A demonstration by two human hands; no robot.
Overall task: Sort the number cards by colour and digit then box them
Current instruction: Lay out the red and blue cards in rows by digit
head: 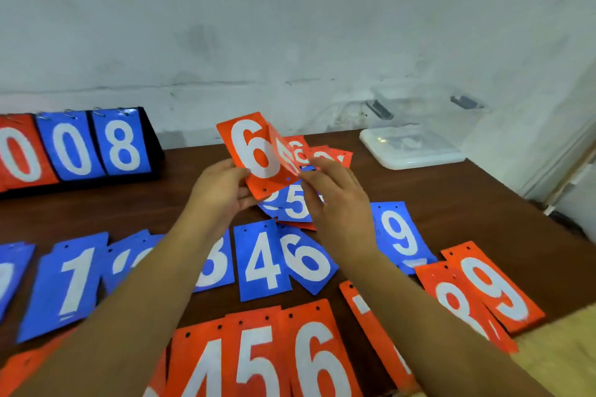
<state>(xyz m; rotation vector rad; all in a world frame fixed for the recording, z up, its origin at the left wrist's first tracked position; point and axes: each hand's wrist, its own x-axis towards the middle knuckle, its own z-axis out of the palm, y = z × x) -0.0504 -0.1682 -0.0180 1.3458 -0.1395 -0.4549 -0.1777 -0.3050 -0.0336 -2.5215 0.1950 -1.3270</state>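
Observation:
My left hand (222, 190) holds up a red card with a white 6 (250, 151) by its lower left edge. My right hand (335, 193) pinches a second red card (283, 151) just behind it, fanned to the right. Under both hands lies an unsorted heap of red and blue cards, a blue 5 (295, 203) on top. Blue cards lie in a row nearer me: 1 (69, 280), 3 (216, 264), 4 (263, 261), 6 (306, 258), 9 (398, 232). Red cards 4 (200, 361), 5 (254, 354), 6 (319, 354), 8 (458, 303), 9 (496, 287) lie closest to me.
A black flip scoreboard (80, 147) showing 0, 0, 8 stands at the back left of the brown table (451, 203). A clear plastic box (432, 113) stands at the back right corner, its white lid (412, 147) lying in front of it. A white wall runs behind.

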